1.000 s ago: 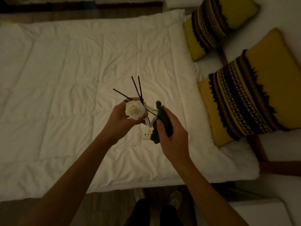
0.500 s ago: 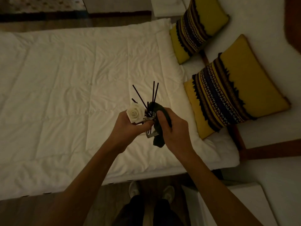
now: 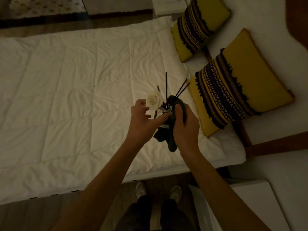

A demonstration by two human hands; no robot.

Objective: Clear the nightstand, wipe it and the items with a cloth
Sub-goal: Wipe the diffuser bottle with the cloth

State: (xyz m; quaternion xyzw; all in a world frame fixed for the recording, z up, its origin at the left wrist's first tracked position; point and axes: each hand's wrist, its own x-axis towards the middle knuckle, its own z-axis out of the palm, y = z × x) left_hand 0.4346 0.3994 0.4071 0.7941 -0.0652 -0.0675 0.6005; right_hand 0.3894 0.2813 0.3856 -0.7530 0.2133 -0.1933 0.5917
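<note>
Above the bed I hold a small glass reed diffuser (image 3: 164,109) with several dark sticks (image 3: 166,87) and a white rose (image 3: 153,100) in it. My left hand (image 3: 144,120) grips the bottle from the left, thumb reaching under it. My right hand (image 3: 185,125) holds a dark green cloth (image 3: 171,130) pressed over the bottle's right side and neck. The cloth's loose end hangs below my hands. Most of the bottle is hidden by fingers and cloth.
A white quilted duvet (image 3: 75,97) covers the bed in front of me. Two yellow patterned cushions (image 3: 236,85) lie at the head on the right. The white nightstand (image 3: 253,202) top shows at the lower right. My shoes (image 3: 175,192) stand on the wood floor.
The diffuser has turned in my hands, its sticks now leaning right and the rose to the left. My right hand has slid the cloth round the bottle's neck. The view has shifted right.
</note>
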